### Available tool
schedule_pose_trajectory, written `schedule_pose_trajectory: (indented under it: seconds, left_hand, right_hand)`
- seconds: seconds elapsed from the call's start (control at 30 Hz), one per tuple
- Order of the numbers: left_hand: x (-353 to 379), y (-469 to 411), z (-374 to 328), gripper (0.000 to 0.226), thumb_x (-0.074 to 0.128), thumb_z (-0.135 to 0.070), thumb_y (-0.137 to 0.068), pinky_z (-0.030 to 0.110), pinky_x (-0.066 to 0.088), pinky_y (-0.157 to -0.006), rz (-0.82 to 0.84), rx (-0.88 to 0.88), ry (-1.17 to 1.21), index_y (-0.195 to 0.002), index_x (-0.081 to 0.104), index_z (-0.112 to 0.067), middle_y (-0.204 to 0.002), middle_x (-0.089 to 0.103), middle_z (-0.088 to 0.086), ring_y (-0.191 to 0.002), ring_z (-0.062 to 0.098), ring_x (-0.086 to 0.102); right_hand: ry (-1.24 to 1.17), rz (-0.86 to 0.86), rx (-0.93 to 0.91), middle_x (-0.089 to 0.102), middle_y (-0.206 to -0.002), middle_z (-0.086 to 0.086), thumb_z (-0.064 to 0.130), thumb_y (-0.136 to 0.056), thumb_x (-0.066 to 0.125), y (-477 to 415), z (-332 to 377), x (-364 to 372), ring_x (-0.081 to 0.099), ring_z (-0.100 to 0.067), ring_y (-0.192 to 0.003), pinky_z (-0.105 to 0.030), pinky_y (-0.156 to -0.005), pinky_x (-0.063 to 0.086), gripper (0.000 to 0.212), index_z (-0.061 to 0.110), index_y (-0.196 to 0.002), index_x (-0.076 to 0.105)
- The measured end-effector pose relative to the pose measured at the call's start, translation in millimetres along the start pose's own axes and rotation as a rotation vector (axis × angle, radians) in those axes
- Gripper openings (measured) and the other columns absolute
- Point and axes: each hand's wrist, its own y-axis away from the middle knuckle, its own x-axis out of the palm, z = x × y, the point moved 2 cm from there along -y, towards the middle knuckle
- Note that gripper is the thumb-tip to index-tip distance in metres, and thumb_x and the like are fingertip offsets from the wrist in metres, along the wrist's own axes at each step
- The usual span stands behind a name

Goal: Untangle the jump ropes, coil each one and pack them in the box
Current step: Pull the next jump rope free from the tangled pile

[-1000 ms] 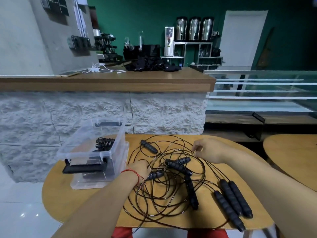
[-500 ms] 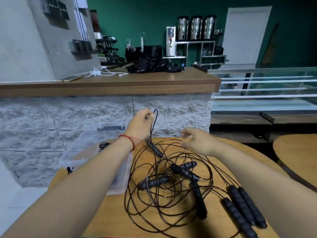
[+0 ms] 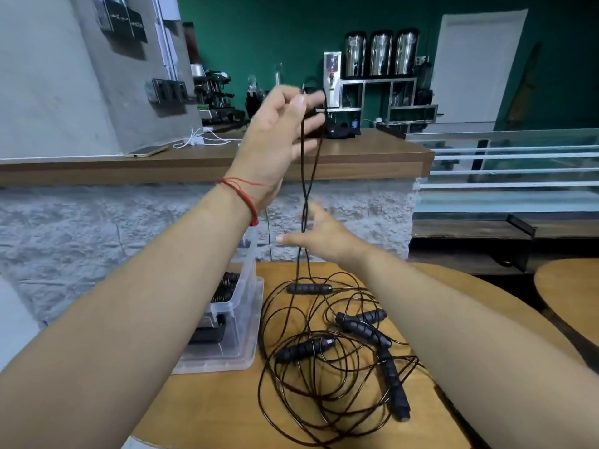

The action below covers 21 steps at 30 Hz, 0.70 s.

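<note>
Several black jump ropes (image 3: 324,377) lie tangled on the round wooden table (image 3: 460,306), their foam handles (image 3: 304,350) scattered among the loops. My left hand (image 3: 282,134) is raised high and pinches a loop of thin black cord (image 3: 303,176), whose two strands cross and hang down to the pile. My right hand (image 3: 324,236) is lower, fingers spread, with the hanging strands running across it. A clear plastic box (image 3: 241,325) stands left of the pile, partly hidden by my left forearm, with a coiled rope (image 3: 227,286) inside.
A stone-faced counter with a wooden top (image 3: 372,157) rises just beyond the table. A second wooden table (image 3: 570,286) sits at the right. A dark bench (image 3: 470,234) stands behind, near a glass rail.
My left hand has lifted a loop of cord from the pile to well above the counter top. My right hand rose off the table to the hanging strands.
</note>
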Motion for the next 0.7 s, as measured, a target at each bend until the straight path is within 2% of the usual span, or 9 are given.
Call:
schedule_pose_trajectory:
  seconds: [0.07, 0.1, 0.17, 0.27, 0.33, 0.4, 0.5, 0.6, 0.7]
  left_hand:
    - [-6.8, -8.8, -14.2, 0.015, 0.040, -0.028, -0.114, 0.046, 0.057, -0.101, -0.071, 0.040, 0.061, -0.104, 0.051, -0.024, -0.137, 0.068, -0.002, -0.121, 0.019, 0.070]
    - [-13.3, -12.7, -19.1, 0.014, 0.041, -0.029, -0.113, 0.044, 0.059, -0.097, -0.125, 0.057, 0.074, -0.104, 0.051, -0.024, -0.135, 0.069, -0.003, -0.119, 0.019, 0.071]
    - [-28.0, -18.0, -25.6, 0.013, 0.043, -0.030, -0.112, 0.040, 0.061, -0.090, -0.246, 0.081, 0.041, -0.105, 0.053, -0.025, -0.131, 0.070, -0.006, -0.116, 0.015, 0.072]
    - [-50.2, -15.6, -8.3, 0.017, 0.045, -0.040, -0.111, 0.039, 0.062, -0.094, -0.360, -0.012, -0.120, -0.113, 0.056, -0.027, -0.121, 0.068, -0.014, -0.108, 0.005, 0.069]
    - [-59.3, -4.5, 20.7, 0.033, 0.046, -0.057, -0.104, 0.047, 0.058, -0.101, -0.322, -0.162, -0.295, -0.123, 0.055, -0.032, -0.117, 0.064, -0.015, -0.106, 0.004, 0.064]
    - [-58.1, 12.0, 54.5, 0.041, 0.049, -0.065, -0.097, 0.051, 0.052, -0.107, -0.254, -0.321, -0.446, -0.124, 0.057, -0.035, -0.123, 0.065, -0.011, -0.114, 0.012, 0.063]
    - [-41.4, 46.6, 98.5, 0.047, 0.054, -0.063, -0.098, 0.049, 0.048, -0.111, -0.030, -0.470, -0.484, -0.129, 0.061, -0.028, -0.128, 0.066, -0.007, -0.118, 0.014, 0.062]
    - [-15.3, 81.8, 121.0, 0.047, 0.051, -0.060, -0.103, 0.027, 0.044, -0.107, 0.310, -0.511, -0.363, -0.139, 0.056, -0.030, -0.129, 0.063, -0.017, -0.121, 0.000, 0.059]
    - [6.4, 95.7, 139.9, 0.035, 0.056, -0.044, -0.107, 0.002, 0.039, -0.082, 0.326, -0.487, -0.368, -0.137, 0.060, -0.027, -0.124, 0.064, -0.021, -0.108, -0.012, 0.061]
  right_hand:
    - [0.097, 0.071, -0.012, 0.066, -0.111, 0.003, 0.044, -0.094, 0.078, -1.0, -9.9, 6.5, 0.062, -0.015, -0.103, -0.039, -0.098, 0.048, 0.032, 0.021, -0.113, 0.067]
    - [0.182, 0.128, 0.006, 0.067, -0.101, 0.004, 0.045, -0.100, 0.069, 1.7, -14.7, 8.2, 0.061, -0.014, -0.096, -0.036, -0.094, 0.045, 0.026, 0.020, -0.099, 0.070]
    - [0.286, 0.212, 0.040, 0.075, -0.095, 0.007, 0.053, -0.107, 0.052, 10.0, -22.1, 9.7, 0.067, -0.014, -0.101, -0.039, -0.103, 0.043, 0.047, 0.018, -0.086, 0.075]
    - [0.194, 0.147, 0.040, 0.077, -0.076, -0.002, 0.064, -0.108, 0.037, 10.8, -18.6, 0.8, 0.073, -0.018, -0.091, -0.045, -0.115, 0.035, 0.072, 0.013, -0.069, 0.071]
    - [0.092, 0.061, 0.044, 0.068, -0.063, -0.005, 0.067, -0.106, 0.037, 5.0, -1.5, -9.7, 0.065, -0.023, -0.072, -0.046, -0.101, 0.046, 0.073, 0.016, -0.059, 0.058]
    - [-0.064, -0.035, 0.054, 0.050, -0.056, 0.003, 0.063, -0.106, 0.043, -1.6, 21.2, -19.8, 0.047, -0.020, -0.054, -0.043, -0.082, 0.053, 0.060, 0.021, -0.064, 0.047]
    - [-0.356, -0.162, 0.126, 0.041, -0.061, 0.008, 0.058, -0.106, 0.050, -8.5, 48.5, -37.2, 0.035, -0.013, -0.048, -0.035, -0.063, 0.044, 0.049, 0.023, -0.072, 0.048]
    - [-0.698, -0.149, 0.133, 0.032, -0.059, 0.007, 0.053, -0.108, 0.051, -15.4, 70.5, -50.6, 0.024, -0.013, -0.047, -0.030, -0.053, 0.029, 0.052, 0.024, -0.066, 0.043]
    - [-0.867, -0.151, 0.133, 0.029, -0.058, 0.007, 0.053, -0.109, 0.050, -18.9, 91.2, -56.9, 0.021, -0.011, -0.048, -0.026, -0.048, 0.024, 0.053, 0.024, -0.064, 0.042]
